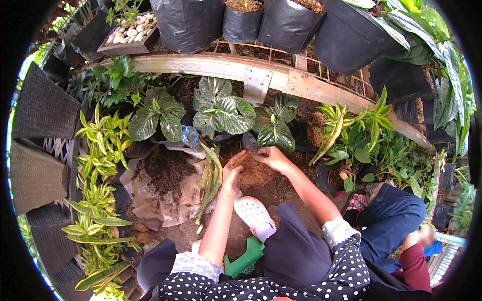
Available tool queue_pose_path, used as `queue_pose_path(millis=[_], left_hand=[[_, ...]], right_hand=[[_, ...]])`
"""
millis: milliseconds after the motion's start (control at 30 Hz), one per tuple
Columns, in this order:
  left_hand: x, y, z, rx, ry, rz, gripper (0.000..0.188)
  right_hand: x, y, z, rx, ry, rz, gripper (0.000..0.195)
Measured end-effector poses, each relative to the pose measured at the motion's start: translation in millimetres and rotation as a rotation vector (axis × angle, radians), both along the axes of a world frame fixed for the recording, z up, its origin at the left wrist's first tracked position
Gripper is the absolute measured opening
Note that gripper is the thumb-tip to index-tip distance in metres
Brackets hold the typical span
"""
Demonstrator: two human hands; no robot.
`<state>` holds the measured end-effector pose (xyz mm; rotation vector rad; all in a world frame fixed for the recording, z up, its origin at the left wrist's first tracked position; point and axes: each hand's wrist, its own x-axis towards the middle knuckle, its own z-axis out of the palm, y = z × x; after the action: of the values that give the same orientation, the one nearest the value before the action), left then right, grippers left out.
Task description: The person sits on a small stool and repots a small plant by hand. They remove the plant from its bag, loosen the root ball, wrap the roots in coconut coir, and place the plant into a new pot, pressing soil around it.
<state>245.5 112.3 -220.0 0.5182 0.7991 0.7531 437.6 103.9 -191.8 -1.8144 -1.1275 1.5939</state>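
Observation:
Brown coir fibre (pixel 259 174) lies in a loose tuft between my two hands, over the dirt floor. My left hand (pixel 232 173) is soil-stained and curves along the left side of the fibre, thumb apart from the fingers. Whether it grips any strands is unclear. My right hand (pixel 274 158) pinches at the upper edge of the tuft with dirty fingertips. Long variegated snake plant leaves (pixel 214 173) lie just left of my left hand. Farther left, dark soil (pixel 163 173) is heaped on a pale plastic sheet (pixel 177 209).
A plastic bottle (pixel 191 137) stands behind the leaves among broad-leaved potted plants (pixel 226 109). A metal-edged rack (pixel 211 63) holding black grow bags (pixel 188 26) crosses the back. Yellow-green plants (pixel 96 165) line the left. At right sits another person in jeans (pixel 395 218). A green stool (pixel 244 257) is beneath me.

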Motion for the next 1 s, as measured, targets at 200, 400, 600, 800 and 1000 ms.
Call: queue_pose_path(millis=[200, 400, 600, 800, 1000], left_hand=[[21.4, 3.3, 48.9, -0.232, 0.322, 0.006, 0.043], [12.6, 2.2, 4.3, 0.011, 0.311, 0.023, 0.040], [13.8, 5.5, 3.3, 0.077, 0.327, -0.045, 0.039], [10.8, 10.6, -2.9, -0.016, 0.296, 0.010, 0.042], [-1.3, 14.2, -7.8, -0.127, 0.259, 0.073, 0.041]], right_hand=[[6.5, -5.2, -29.2, 0.148, 0.328, -0.187, 0.036], [-1.7, -0.3, -3.8, 0.033, 0.343, -0.169, 0.042], [1.7, -1.7, 6.7, 0.121, 0.122, -0.088, 0.030], [6.7, -1.2, 1.0, 0.134, 0.128, -0.249, 0.021], [15.5, -0.3, 9.7, 0.017, 0.312, -0.414, 0.035]])
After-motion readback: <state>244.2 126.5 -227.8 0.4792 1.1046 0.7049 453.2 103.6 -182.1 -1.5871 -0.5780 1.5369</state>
